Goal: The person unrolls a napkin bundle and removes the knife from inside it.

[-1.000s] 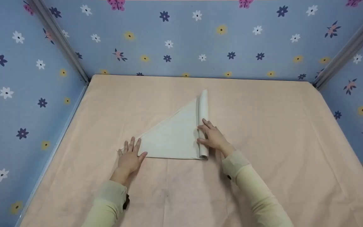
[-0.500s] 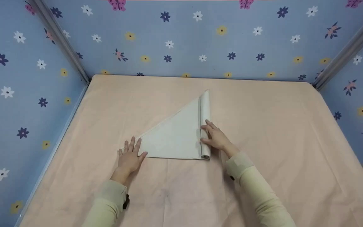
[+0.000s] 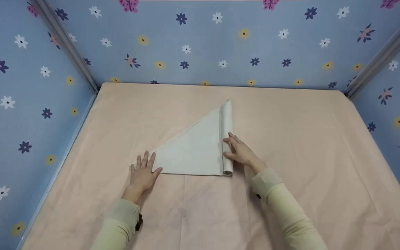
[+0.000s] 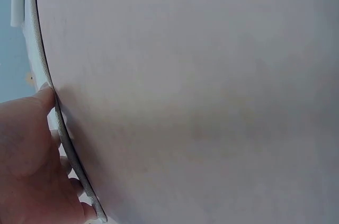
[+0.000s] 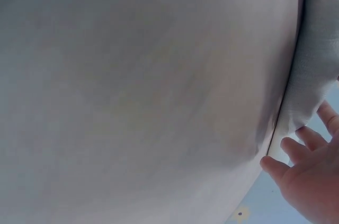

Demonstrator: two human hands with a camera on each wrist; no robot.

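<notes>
A pale, off-white cloth (image 3: 189, 149) lies folded in a triangle on the covered table, its slanted edge running up to the right. Along its right side the cloth is wound into a narrow roll (image 3: 227, 118), whose coiled end shows at the near edge. My left hand (image 3: 143, 177) presses the pointed left corner with straight, spread fingers. In the left wrist view, the thumb (image 4: 46, 97) lies at the cloth's edge. My right hand (image 3: 241, 152) holds the roll around its lower half, fingers bent over it toward its left side. The right wrist view shows several fingers against the roll (image 5: 315, 60).
A peach-coloured, lightly creased cover (image 3: 300, 146) spreads across the table. Blue flower-patterned panels (image 3: 200, 31) stand behind and on both sides, joined by grey metal posts (image 3: 66, 41) at the back corners.
My right hand and the roll have shifted slightly to the right, pulling the triangle's right side with them. The left hand stays on its corner.
</notes>
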